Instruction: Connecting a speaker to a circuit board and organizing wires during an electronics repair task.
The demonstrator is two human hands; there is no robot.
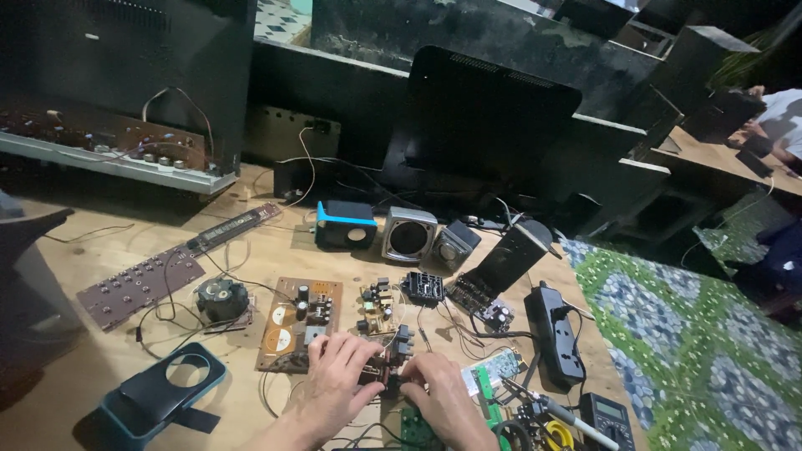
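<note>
My left hand (334,380) and my right hand (443,397) meet near the front edge of a wooden table (100,367). Both pinch a small dark electronic part (383,372) held between the fingertips; its exact shape is hidden by the fingers. A brown circuit board (296,321) lies just left of my left hand. A smaller board with yellow parts (378,305) sits right behind the hands. A green circuit board (493,372) lies to the right of my right hand.
Small speakers (409,234) and a blue-edged box (344,224) stand further back. A black power strip (558,330), a multimeter (608,415) and a soldering iron (568,415) lie at the right. A teal-rimmed black case (163,392) lies front left. A patterned floor lies beyond the table's right edge.
</note>
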